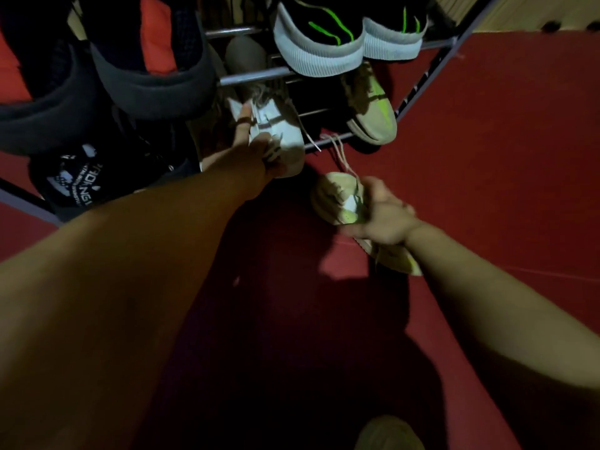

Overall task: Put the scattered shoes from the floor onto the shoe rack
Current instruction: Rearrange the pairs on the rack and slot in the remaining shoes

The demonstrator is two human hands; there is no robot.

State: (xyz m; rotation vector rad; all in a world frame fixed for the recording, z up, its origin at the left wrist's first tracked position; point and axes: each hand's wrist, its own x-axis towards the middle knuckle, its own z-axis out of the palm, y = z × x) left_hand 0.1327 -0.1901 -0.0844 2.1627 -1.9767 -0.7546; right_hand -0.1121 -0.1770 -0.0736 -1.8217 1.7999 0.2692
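Note:
My left hand (251, 147) grips a white sneaker (282, 131) with dark stripes at the front of the shoe rack's (256, 76) lower shelf. My right hand (383, 216) holds a beige sneaker (334, 198) with a lime tongue just above the red floor (503, 157), a little in front of the rack; its laces trail up toward the rack. Its matching beige and lime sneaker (373, 112) sits on the lower shelf to the right.
A pair of black sneakers with green lines and white soles (318, 37) sits on the upper rail. Dark shoes (130, 69) fill the rack's left side, a black printed shoe (78, 180) below them. Another beige shoe (389, 433) lies near the bottom edge.

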